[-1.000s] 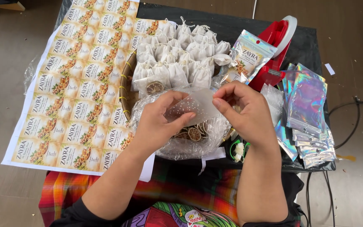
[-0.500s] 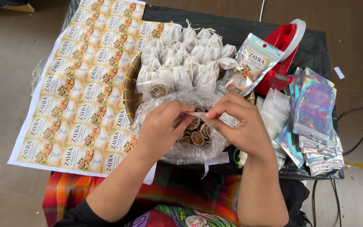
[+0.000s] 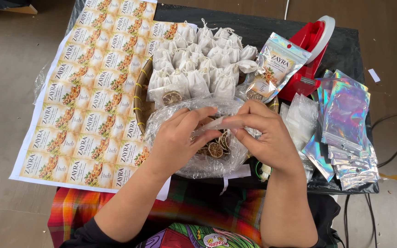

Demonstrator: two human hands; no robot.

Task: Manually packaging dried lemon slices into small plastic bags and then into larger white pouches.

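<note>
My left hand (image 3: 178,140) and my right hand (image 3: 265,133) meet over a clear plastic bag (image 3: 198,163) of dried citrus slices (image 3: 215,149). Together they pinch a small clear plastic pouch (image 3: 217,124) stretched flat between the fingertips. Just behind the hands, a woven basket (image 3: 139,98) holds several small white drawstring bags (image 3: 198,64); one clear packet with a dried slice (image 3: 171,97) lies at its front.
A large sheet of printed labels (image 3: 86,87) covers the table's left side. A filled holographic pouch (image 3: 274,69) leans against a red sealing device (image 3: 311,48). Empty holographic pouches (image 3: 345,124) and clear bags (image 3: 302,115) lie at the right. Cables (image 3: 394,138) trail off the right edge.
Both hands have come closer together and now hold the small clear pouch stretched between their fingertips; the view has shifted slightly.
</note>
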